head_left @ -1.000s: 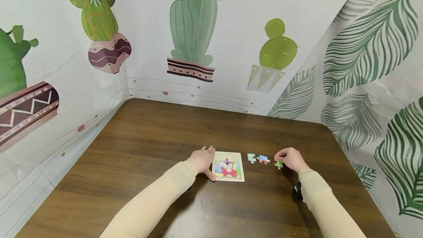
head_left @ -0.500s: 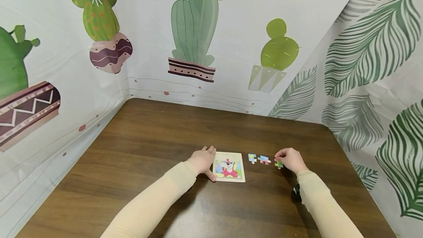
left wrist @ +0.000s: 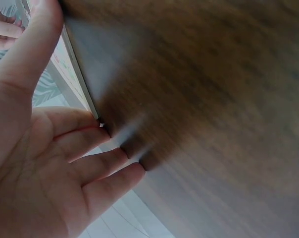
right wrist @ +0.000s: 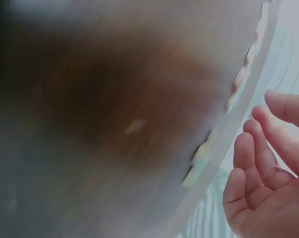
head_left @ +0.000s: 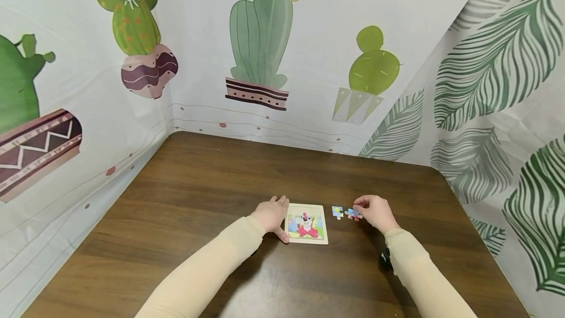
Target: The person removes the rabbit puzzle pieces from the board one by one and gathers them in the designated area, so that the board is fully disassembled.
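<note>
My left hand (head_left: 270,216) rests against the left side of a square wooden puzzle tray (head_left: 325,225), its thumb at the near corner and its fingers stretched along the edge. Inside the tray is a partly filled cartoon animal picture (head_left: 306,225). To its right lie a blue puzzle piece (head_left: 337,212) and a blue-and-pink puzzle piece (head_left: 351,213). My right hand (head_left: 376,209) hovers over the latter, fingertips close to it. The right wrist view shows that hand's fingers (right wrist: 246,148) loosely bent and holding nothing, with a green-tinted puzzle piece (right wrist: 200,159) flat on the table nearby.
The brown wooden table (head_left: 212,175) extends around the tray and pieces. A cloth wall (head_left: 309,63) printed with cacti and leaves stands behind and at both sides. A black device (head_left: 385,259) is strapped under my right wrist.
My right hand has moved left from the rightmost puzzle piece to the blue-and-pink one, and it now covers the rightmost piece in the head view. My left hand has stayed at the tray.
</note>
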Motion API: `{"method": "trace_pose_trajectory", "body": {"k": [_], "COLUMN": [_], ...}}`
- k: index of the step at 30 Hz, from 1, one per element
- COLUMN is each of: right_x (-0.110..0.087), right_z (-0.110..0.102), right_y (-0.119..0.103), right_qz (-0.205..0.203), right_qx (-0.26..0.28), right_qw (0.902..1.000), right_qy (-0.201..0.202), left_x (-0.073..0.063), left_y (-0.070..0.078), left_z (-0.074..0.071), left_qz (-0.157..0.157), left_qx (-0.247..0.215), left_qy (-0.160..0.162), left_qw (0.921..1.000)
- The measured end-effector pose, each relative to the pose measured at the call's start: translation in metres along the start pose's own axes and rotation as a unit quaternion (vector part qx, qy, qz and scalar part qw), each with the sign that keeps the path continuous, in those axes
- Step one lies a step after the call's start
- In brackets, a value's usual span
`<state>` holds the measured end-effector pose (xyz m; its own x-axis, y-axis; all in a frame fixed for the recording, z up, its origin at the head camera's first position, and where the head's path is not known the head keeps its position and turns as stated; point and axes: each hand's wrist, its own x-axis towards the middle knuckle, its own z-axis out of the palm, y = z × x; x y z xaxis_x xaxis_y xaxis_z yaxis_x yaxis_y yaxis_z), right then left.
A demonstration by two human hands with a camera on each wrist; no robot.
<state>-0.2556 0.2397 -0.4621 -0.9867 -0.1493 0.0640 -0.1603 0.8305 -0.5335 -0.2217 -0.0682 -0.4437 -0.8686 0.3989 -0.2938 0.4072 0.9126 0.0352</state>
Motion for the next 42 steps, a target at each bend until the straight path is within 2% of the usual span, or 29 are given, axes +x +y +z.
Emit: {"method": "trace_pose_trajectory", "body": {"k": [8,12,18,23,30,36,42], "right_x": [0.006,0.009,0.012,0.013,0.010,0.008,0.008], "right_z": [0.014,0.023,0.038,0.051,0.068,0.078,0.087], "right_y": [-0.026,-0.041,-0.068,-0.094,-0.126,-0.137,-0.134], "right_qz": [-0.038,-0.055,-0.064,-0.102,-0.153,-0.181,-0.193], "right_qx": [0.026,0.015,0.004,-0.007,-0.025,-0.036,-0.058], "right_qw": [0.9989,0.9983,0.9966,0.9915,0.9837,0.9787,0.9761], "right_qy": [-0.010,-0.011,-0.053,-0.082,-0.091,-0.090,-0.082], "left_x": [-0.001,-0.001,-0.001,0.000,0.001,0.000,0.000], "left_y": [0.000,0.000,0.000,-0.001,-0.001,-0.001,-0.001], "left_z": [-0.001,-0.001,0.000,0.000,0.001,0.001,-0.001], "left_qz": [-0.002,-0.002,-0.004,-0.006,0.002,0.011,0.012], "left_qx": [-0.002,-0.002,0.001,-0.002,0.006,0.010,0.006], "left_qy": [0.001,0.002,-0.002,-0.003,0.005,0.002,0.009], "left_qw": [1.0000,1.0000,1.0000,1.0000,1.0000,0.9999,0.9999]}}
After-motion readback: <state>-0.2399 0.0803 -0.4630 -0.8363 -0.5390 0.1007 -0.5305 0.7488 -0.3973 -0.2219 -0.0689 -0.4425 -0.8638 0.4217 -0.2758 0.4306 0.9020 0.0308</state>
